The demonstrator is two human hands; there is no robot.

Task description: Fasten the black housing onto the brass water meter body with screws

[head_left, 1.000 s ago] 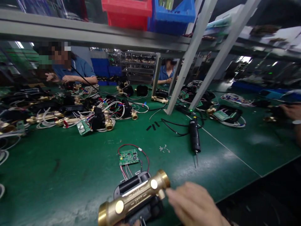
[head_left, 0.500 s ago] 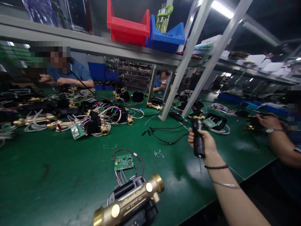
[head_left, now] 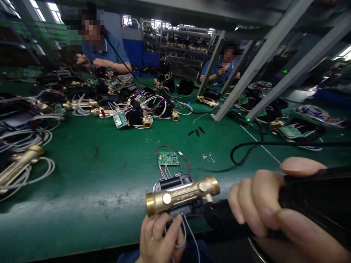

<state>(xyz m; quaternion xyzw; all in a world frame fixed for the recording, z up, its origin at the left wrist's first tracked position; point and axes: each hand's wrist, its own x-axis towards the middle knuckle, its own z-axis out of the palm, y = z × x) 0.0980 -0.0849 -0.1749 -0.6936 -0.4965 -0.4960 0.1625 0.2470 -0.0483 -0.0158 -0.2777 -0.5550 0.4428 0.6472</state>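
Note:
My left hand point(head_left: 160, 237) grips the black housing under a brass water-meter body point(head_left: 182, 194) at the near edge of the green bench. Thin wires run from the housing to a small green circuit board point(head_left: 168, 158) lying flat just beyond it. My right hand point(head_left: 270, 212) is wrapped around a black electric screwdriver point(head_left: 315, 197), held close to the camera with its front end pointing left at the meter's black housing. The screwdriver's black cable point(head_left: 246, 153) loops across the mat behind it.
Several more brass meters with wires and boards point(head_left: 131, 113) lie across the middle of the bench, another brass body point(head_left: 18, 164) at the left edge. A few small screws point(head_left: 208, 157) lie right of the board. Two people sit at the far side. Grey shelf struts point(head_left: 246, 76) rise at right.
My right hand has brought the screwdriver from out over the bench back to the meter at the near edge. My left hand has come into view on the meter. The view has tilted down.

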